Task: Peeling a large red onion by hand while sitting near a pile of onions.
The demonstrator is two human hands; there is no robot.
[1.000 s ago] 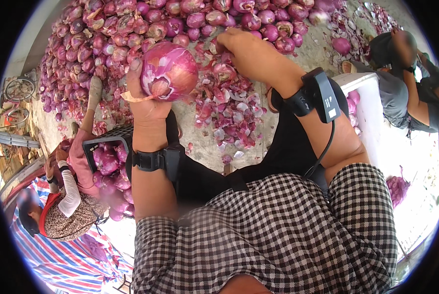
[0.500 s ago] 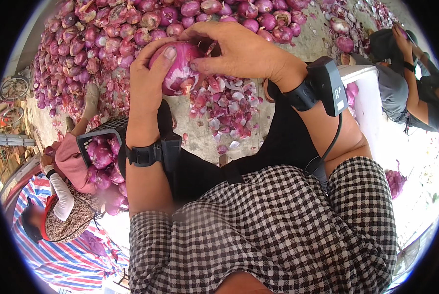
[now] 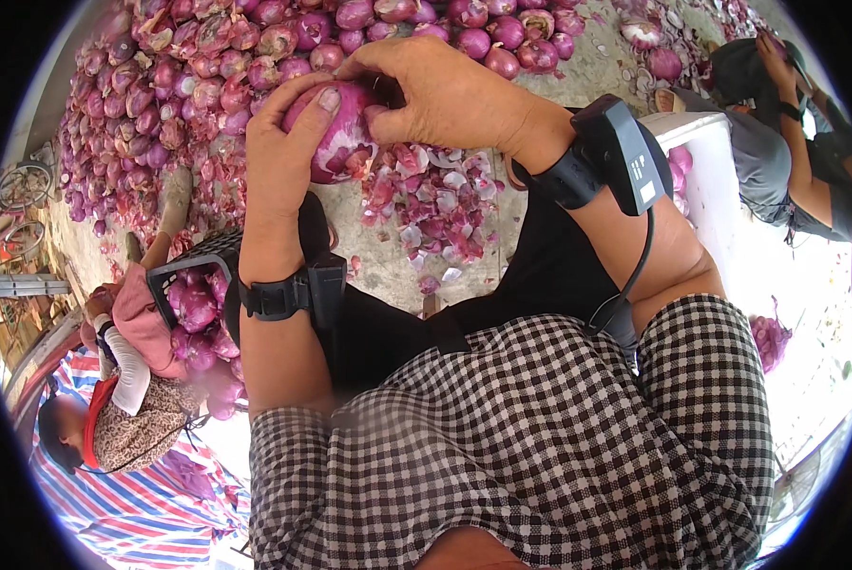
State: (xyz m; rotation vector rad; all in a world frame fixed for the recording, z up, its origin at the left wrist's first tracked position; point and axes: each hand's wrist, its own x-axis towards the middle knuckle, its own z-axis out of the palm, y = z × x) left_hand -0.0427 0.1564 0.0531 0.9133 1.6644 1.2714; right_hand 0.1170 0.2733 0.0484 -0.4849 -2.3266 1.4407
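A large red onion (image 3: 348, 142) is up in front of me, its purple skin streaked with white near the lower end. Wrapped round its left side is my left hand (image 3: 283, 133), the thumb lying across the top. From the right my right hand (image 3: 445, 90) closes on the same onion, thumb and fingers on its upper right edge. Whether loose skin is pinched in those right fingers is hidden. Below the onion, a heap of peeled skins (image 3: 435, 204) lies on the concrete floor between my knees.
A big pile of red onions (image 3: 160, 95) spreads across the far left and centre. At my left stands a dark crate (image 3: 164, 280) of onions, with a seated person (image 3: 126, 389) beyond. A white box (image 3: 706, 157) is on my right, near another person (image 3: 792, 161).
The onion and both hands have shifted slightly left. My right thumb and fingers sit closer against the onion. The person on the left has moved their head and arm slightly.
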